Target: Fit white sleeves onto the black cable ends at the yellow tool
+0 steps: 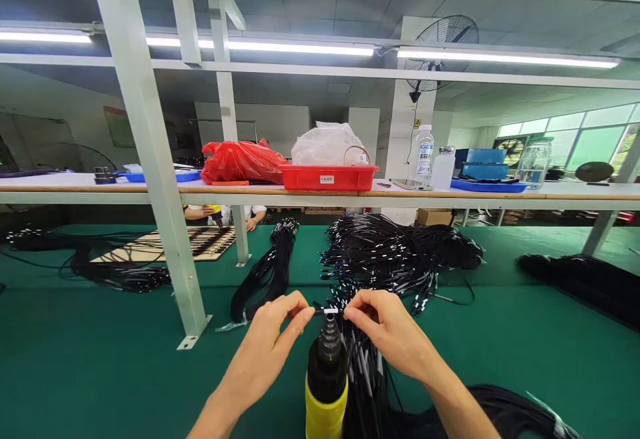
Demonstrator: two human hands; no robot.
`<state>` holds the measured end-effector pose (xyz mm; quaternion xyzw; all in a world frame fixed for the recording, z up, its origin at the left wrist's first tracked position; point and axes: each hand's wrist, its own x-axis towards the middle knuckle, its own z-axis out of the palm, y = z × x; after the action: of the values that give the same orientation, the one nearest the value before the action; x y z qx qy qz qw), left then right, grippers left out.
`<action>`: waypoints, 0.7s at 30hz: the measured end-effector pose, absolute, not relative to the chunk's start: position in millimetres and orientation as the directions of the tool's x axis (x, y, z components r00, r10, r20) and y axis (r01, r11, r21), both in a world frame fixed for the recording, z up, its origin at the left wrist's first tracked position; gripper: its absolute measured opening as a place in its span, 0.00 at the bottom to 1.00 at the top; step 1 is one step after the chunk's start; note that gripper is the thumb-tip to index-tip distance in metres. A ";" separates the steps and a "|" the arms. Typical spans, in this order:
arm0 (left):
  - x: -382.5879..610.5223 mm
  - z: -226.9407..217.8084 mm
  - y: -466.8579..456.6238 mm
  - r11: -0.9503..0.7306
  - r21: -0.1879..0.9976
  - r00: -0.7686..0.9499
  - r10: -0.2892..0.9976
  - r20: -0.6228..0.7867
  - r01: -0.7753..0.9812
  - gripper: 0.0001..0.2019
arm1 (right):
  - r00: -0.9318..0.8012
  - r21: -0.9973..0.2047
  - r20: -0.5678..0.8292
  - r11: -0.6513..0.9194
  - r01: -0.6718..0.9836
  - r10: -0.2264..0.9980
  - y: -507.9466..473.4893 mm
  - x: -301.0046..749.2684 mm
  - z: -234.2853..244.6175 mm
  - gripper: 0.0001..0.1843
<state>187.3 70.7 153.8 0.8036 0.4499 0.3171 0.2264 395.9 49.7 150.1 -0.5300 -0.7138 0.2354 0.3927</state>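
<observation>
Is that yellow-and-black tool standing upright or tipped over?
Upright: the yellow-and-black cylindrical tool points its ribbed tip straight up under the white-sleeved black wire.

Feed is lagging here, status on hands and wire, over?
Left hand and right hand pinching wire at tip of tool. Wire pile close behind, nothing blocking.

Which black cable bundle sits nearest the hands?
The wide fanned bundle at centre: its white-tipped ends reach the left hand and right hand. The slim bundle by the post and the far-right pile lie apart.
</observation>
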 end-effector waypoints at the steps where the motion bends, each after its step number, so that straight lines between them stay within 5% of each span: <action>1: 187.5 152.9 70.5 -0.495 0.639 0.392 0.866 0.310 0.589 0.19 | -0.138 -0.738 0.316 0.334 0.586 0.939 49.6 396.2 149.8 0.16; 12: 186.7 153.7 70.7 -0.501 0.692 0.370 0.862 0.347 0.520 0.12 | -0.099 -0.768 0.338 0.335 0.545 0.936 51.3 390.1 149.3 0.09; 21: 188.8 151.0 71.2 -0.472 0.688 0.346 0.880 0.326 0.552 0.20 | -0.160 -0.710 0.349 0.372 0.598 0.923 48.4 392.4 146.6 0.15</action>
<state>188.8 71.2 151.0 0.7852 0.4557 0.3455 0.2374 392.4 48.4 146.6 -0.5195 -0.7321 0.2102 0.3872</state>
